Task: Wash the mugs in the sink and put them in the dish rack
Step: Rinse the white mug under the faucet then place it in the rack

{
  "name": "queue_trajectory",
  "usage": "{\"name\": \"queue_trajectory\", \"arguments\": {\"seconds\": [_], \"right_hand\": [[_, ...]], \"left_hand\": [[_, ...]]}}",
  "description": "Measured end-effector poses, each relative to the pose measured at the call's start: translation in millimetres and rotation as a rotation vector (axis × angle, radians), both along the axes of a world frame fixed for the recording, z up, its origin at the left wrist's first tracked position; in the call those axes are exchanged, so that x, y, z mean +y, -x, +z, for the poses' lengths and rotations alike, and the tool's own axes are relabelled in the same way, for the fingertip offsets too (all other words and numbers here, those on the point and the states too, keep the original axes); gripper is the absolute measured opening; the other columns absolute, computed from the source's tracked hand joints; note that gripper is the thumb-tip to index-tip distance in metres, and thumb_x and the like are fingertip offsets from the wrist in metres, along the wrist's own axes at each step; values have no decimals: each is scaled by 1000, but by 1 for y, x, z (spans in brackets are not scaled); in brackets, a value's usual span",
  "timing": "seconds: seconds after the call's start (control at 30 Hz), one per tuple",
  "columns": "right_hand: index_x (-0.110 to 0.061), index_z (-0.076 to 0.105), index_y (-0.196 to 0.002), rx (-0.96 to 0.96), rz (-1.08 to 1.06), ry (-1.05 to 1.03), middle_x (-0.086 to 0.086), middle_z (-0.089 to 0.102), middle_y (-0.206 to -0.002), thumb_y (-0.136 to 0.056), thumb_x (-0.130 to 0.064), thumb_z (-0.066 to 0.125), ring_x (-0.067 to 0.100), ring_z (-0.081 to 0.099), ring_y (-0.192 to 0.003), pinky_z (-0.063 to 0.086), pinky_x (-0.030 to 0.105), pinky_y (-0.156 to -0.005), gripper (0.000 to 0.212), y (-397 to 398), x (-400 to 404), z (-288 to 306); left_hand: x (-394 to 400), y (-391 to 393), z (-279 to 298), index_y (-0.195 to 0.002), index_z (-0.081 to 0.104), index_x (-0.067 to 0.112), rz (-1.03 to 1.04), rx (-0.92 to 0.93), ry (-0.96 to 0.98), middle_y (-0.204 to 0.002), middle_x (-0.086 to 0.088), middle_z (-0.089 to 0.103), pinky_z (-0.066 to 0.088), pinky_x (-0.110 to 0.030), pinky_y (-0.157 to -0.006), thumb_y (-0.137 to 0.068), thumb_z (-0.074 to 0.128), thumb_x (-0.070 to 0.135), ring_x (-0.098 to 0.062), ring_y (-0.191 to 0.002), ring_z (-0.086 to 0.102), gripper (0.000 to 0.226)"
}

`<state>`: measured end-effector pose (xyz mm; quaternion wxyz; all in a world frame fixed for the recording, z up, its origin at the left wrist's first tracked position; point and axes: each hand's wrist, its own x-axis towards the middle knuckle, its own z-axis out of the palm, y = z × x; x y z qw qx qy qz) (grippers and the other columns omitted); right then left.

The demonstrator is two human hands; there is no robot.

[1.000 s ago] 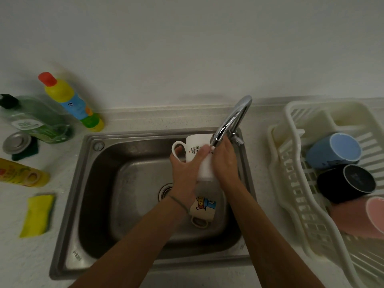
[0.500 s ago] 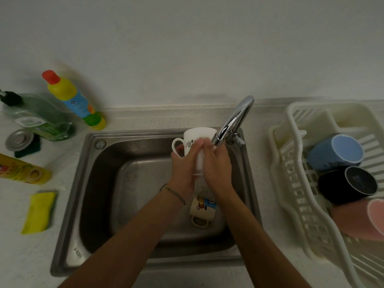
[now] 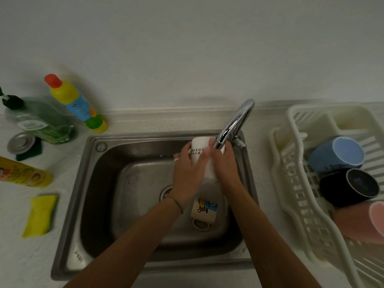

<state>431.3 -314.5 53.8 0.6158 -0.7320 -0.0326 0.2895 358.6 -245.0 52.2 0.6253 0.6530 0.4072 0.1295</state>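
Both hands grip one white mug [image 3: 199, 149] under the faucet [image 3: 234, 123] at the sink's [image 3: 87, 183] 1 o'clock corner: left hand [image 3: 188, 173] curled round its left side, right hand [image 3: 225, 165] round its right. One cartoon mug [image 3: 204, 210] lies in the basin at 5 o'clock. The dish rack [image 3: 297, 183], at 3 o'clock, holds three mugs: blue mug [image 3: 336, 154], black mug [image 3: 351, 187], pink mug [image 3: 361, 221].

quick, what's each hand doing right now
Left hand: fingers curled round the white mug, holding it under the tap.
Right hand: also gripping the white mug, from the other side.
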Motion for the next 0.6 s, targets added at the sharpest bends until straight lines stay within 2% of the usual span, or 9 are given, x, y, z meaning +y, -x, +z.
{"name": "queue_trajectory", "arguments": {"seconds": [0.03, 0.1, 0.2, 0.27, 0.33, 0.4, 0.47, 0.5, 0.6], "right_hand": [[-43, 56, -110, -24, 16, 6, -2, 69, -110, -100, -44, 53, 18, 69, -99, 60, 48, -86, 10, -1, 0, -1], [-41, 58, -106, -68, 44, 5, -4, 70, -102, -105, -38, 45, 15, 69, -95, 59, 48, -87, 13, 0, 0, 0], [-49, 51, -105, -127, 71, -16, -11, 66, -102, -105, -45, 42, 6, 66, -94, 58, 36, -84, 10, 10, 1, 3], [-53, 50, -105, -235, 78, 47, -10, 65, -106, -101, -59, 40, 5, 66, -96, 58, 36, -84, 13, 23, 3, -2], [-44, 53, -106, -296, 67, 97, -8, 66, -104, -100, -62, 39, 6, 67, -94, 59, 35, -80, 23, 29, 3, -2], [-34, 53, -109, -188, 66, 113, -8, 64, -99, -104, -53, 39, 5, 64, -88, 55, 27, -73, 24, 18, 2, 5], [-29, 52, -117, -39, 83, 100, -8, 61, -101, -107, -44, 38, 3, 59, -87, 47, 22, -68, 23, 1, 2, 10], [-26, 53, -122, -33, 83, 110, -7, 61, -101, -107, -44, 38, 3, 59, -87, 46, 23, -68, 27, -2, 3, 11], [-25, 55, -116, -211, 37, 197, -10, 61, -96, -104, -52, 40, 5, 62, -87, 52, 28, -75, 33, 21, 8, 10]], "left_hand": [[-2, -1, 0, -142, 45, 31, -11, -18, 48, -119, 6, 61, 57, -21, -74, -94, 65, 52, -8, -99, 66, 56], [-3, -3, 2, -139, 42, 29, 7, -52, 134, -116, 8, 61, 52, -14, -67, -94, 66, 46, -6, -97, 64, 54], [0, -9, 0, -140, 47, 25, 115, -64, 209, -116, 7, 63, 52, -16, -65, -90, 71, 49, -8, -98, 65, 60], [4, -11, -1, -141, 52, 23, 231, -94, 320, -121, 1, 66, 59, -24, -71, -90, 72, 48, -14, -104, 68, 61], [6, -10, -1, -139, 56, 22, 239, -130, 343, -124, -4, 68, 62, -32, -79, -91, 71, 45, -20, -108, 70, 55], [1, -6, -2, -136, 56, 20, 206, -144, 321, -121, -3, 69, 61, -25, -73, -94, 69, 40, -17, -104, 71, 48], [-4, -5, -3, -139, 53, 19, 224, -153, 340, -122, -4, 67, 58, -20, -67, -93, 70, 39, -16, -101, 70, 53], [-5, -6, -2, -141, 51, 19, 242, -158, 352, -124, -5, 66, 58, -21, -68, -92, 71, 40, -16, -103, 70, 57], [-1, -10, 0, -142, 51, 19, 288, -185, 349, -127, -7, 67, 60, -24, -70, -90, 73, 43, -21, -107, 71, 62]]}}
